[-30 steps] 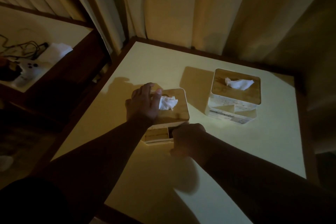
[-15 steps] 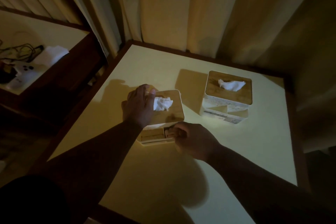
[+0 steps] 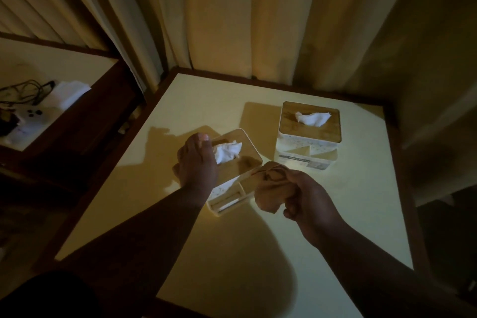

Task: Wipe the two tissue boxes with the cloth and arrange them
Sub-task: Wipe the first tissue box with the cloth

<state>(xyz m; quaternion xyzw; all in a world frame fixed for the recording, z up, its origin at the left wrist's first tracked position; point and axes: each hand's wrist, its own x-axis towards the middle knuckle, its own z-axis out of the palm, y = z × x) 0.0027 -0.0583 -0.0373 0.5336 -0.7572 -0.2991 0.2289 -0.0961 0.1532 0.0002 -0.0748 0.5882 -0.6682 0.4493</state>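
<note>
Two white tissue boxes with wooden lids stand on a pale table. The near tissue box sits mid-table with a white tissue poking out of its lid. My left hand grips its left side and top. My right hand holds a bunched tan cloth against the box's right front corner. The far tissue box stands to the right and behind, untouched, with a tissue sticking up from its lid.
Curtains hang close behind the table's dark wooden rim. To the left, a lower shelf carries cables, a white game controller and a white folded item. Dark floor lies on the right.
My right hand has lifted from the front face of the near box to its right corner, and the cloth now shows bunched in it. The left hand stays on the box.
</note>
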